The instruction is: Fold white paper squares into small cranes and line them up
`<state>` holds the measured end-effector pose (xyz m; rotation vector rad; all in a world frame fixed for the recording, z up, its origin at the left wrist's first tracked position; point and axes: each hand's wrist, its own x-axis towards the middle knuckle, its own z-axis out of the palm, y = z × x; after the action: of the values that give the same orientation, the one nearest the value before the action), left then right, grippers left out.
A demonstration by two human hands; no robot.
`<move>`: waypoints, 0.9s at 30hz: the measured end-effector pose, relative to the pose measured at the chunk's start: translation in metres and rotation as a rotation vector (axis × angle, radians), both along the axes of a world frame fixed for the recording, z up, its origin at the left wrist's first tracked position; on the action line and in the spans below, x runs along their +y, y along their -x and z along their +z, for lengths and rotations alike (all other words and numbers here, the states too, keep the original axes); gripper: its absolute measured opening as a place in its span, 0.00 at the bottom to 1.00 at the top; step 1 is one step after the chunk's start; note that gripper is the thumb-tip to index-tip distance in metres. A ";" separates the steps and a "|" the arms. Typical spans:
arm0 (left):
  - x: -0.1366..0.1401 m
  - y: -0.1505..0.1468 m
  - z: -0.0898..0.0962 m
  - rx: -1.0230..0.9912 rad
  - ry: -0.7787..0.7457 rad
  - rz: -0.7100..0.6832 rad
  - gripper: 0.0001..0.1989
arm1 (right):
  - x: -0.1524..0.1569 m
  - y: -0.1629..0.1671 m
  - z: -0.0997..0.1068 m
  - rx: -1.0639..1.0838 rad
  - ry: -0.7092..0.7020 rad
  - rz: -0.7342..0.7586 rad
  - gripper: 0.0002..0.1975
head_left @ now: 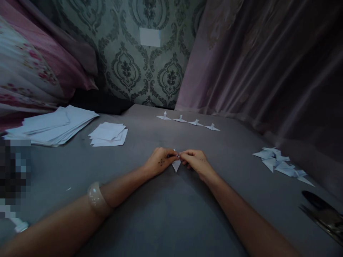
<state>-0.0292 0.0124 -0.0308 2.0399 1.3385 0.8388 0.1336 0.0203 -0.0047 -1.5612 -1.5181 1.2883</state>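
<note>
The small folded paper point(176, 166) at the centre of the frame should be light, thin and easily creased, best taken by its folded edges; the left hand point(161, 160) and right hand point(197, 161) each have the grip pinching its upper part. Counted, there is one piece in the hands, four folded figures point(180, 119) in a row at upper centre, and two stacks at left, large sheets point(53, 127) and small squares point(106, 131). The overlapping pieces in the heap point(285, 169) at right cannot be counted surely.

Held paper point(176, 166) white; surface point(150, 210) grey; wallpaper point(125, 67) grey-green, dark damask; floral cloth point(32, 53) pink-white.
</note>
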 end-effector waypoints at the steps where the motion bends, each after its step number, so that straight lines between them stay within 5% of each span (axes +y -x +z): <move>1: 0.000 0.000 0.000 -0.003 -0.002 -0.005 0.11 | 0.000 0.001 0.001 0.014 0.029 -0.013 0.07; 27: 0.001 0.000 -0.003 -0.032 -0.040 -0.071 0.11 | 0.007 -0.004 -0.001 0.167 0.258 -0.048 0.08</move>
<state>-0.0287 0.0137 -0.0335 2.0832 1.2343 0.8688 0.1372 0.0276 -0.0060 -1.5897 -1.2423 1.5943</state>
